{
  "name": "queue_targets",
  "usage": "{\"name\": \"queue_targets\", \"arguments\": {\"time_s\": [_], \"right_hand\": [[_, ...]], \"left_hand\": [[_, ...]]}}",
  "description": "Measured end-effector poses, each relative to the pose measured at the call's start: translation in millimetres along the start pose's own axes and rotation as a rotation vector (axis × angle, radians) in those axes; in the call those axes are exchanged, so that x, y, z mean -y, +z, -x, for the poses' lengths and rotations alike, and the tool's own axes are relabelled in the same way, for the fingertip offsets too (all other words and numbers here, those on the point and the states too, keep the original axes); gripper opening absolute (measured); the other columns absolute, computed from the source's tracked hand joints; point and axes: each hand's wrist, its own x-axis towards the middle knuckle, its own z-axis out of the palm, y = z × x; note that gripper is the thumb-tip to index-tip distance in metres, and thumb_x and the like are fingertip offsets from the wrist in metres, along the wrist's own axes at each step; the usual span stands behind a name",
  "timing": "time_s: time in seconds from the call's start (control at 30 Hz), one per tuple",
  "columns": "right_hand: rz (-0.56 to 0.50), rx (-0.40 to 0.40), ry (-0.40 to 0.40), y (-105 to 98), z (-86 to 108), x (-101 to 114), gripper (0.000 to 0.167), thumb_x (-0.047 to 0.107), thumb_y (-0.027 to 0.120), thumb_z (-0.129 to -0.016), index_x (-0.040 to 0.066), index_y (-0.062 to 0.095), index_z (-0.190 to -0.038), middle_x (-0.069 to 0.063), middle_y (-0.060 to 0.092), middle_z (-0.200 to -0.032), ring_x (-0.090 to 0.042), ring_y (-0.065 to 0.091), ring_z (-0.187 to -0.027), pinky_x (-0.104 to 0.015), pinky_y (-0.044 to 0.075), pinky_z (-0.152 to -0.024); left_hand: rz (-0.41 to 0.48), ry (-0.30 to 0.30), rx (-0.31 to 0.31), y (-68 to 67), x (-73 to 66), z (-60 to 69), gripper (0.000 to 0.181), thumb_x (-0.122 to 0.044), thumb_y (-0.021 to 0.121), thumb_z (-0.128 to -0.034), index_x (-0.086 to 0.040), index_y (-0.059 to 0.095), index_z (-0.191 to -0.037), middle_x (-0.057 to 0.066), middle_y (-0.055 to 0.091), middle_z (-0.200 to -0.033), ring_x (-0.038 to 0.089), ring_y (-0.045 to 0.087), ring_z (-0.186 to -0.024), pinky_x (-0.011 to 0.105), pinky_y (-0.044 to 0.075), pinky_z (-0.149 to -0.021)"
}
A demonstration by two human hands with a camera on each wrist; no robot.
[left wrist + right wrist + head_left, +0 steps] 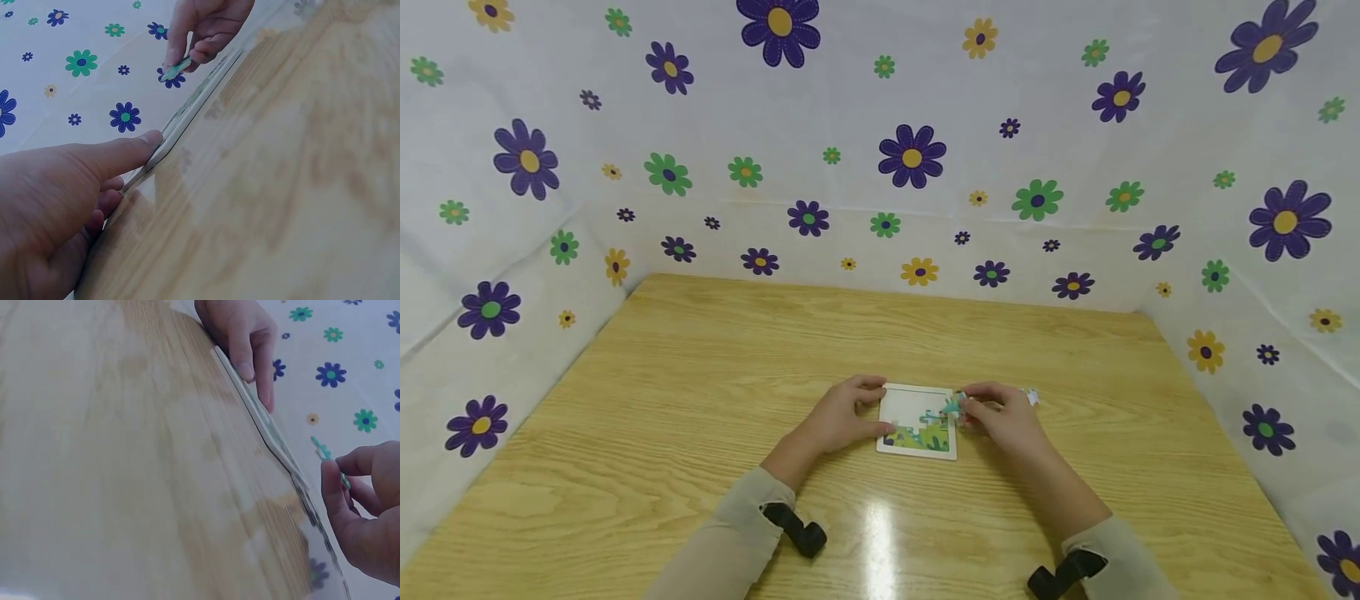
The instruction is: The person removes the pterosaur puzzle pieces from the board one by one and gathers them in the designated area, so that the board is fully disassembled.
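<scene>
Pinching a teal puzzle piece [177, 70] in the right hand [1006, 414], kinda slanted, long axis running upper-left to lower-right in the right wrist view. Sticks out toward the left hand [837, 419], by the puzzle tray's [904, 407] right edge. Gripping that tray's left side with the other, on the bench [737, 333].

Puzzle tray [917, 455], centre: white border, green-and-yellow print, teal patches. Puzzle piece [953, 407]: teal; finer markings too small to be sure. Table [700, 350]: yellow-tan wood grain. Cloth [850, 108], upper frame: white; purple, green, yellow-orange flowers. Sleeves [730, 525], lower frame: plain beige.
</scene>
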Motion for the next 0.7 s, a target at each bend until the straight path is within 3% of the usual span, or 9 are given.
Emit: {"name": "queue_targets", "arguments": {"time_s": [0.23, 0.4, 0.7], "right_hand": [[0.033, -0.051, 0.027, -24, 6.5, -8, 0.036, 0.017, 0.064, -0.099, -0.006, 0.057, -0.126, -0.011, 0.061, -0.111, -0.011, 0.067, -0.085, -0.022, 0.058, -0.078], [0.039, -0.085, 0.013, -38, 9.5, -15, 0.035, 0.017, 0.064, -0.099, -0.007, 0.057, -0.123, -0.006, 0.063, -0.102, -0.010, 0.066, -0.081, -0.022, 0.058, -0.075], [0.104, -0.096, 0.034, -44, 13.6, -17, 0.033, 0.018, 0.066, -0.098, -0.006, 0.058, -0.119, -0.005, 0.063, -0.095, -0.011, 0.063, -0.075, -0.023, 0.056, -0.067]], "left_hand": [[0.003, -0.007, -0.017, -2.6, 0.1, -4.4, 0.066, -0.031, 0.084, -0.0816, -0.002, 0.061, -0.136, 0.004, 0.051, -0.149, 0.029, 0.047, -0.139, 0.045, 0.046, -0.108], [0.012, -0.012, -0.041, -1.2, 0.7, -6.9, 0.063, -0.032, 0.086, -0.0799, -0.005, 0.064, -0.133, 0.003, 0.054, -0.146, 0.026, 0.054, -0.131, 0.044, 0.048, -0.105], [0.015, -0.037, -0.030, 0.1, 1.1, -3.5, 0.063, -0.033, 0.086, -0.0798, -0.007, 0.064, -0.133, 0.001, 0.053, -0.147, 0.023, 0.055, -0.127, 0.042, 0.048, -0.104]]}}
